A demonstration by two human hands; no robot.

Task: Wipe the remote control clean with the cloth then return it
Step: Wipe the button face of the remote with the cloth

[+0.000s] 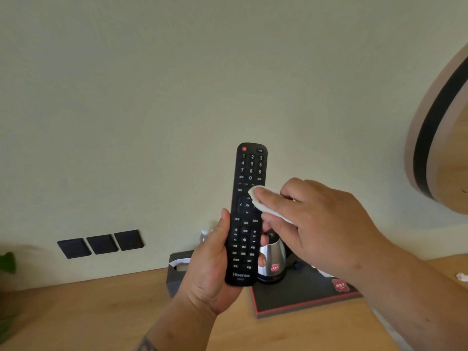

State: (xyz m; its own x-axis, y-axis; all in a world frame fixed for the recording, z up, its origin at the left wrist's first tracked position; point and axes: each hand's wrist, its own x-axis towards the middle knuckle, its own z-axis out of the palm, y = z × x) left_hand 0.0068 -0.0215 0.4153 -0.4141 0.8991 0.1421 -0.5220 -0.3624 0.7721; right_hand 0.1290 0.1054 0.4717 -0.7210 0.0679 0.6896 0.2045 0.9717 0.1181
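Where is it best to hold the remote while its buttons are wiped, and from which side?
Grip the remote by its lower half, from behind and the left, as the left hand does: thumb on one long edge, fingertips on the other. It is long and narrow, so the button face stays open to the cloth.

My left hand (210, 264) hides most of the bottle (206, 234) and part of the tissue box (177, 268). The remote (247, 214) covers the kettle's (272, 264) left side. The plant (7, 262) blurs at the edge; the round wooden frame (440, 138) is cut off.
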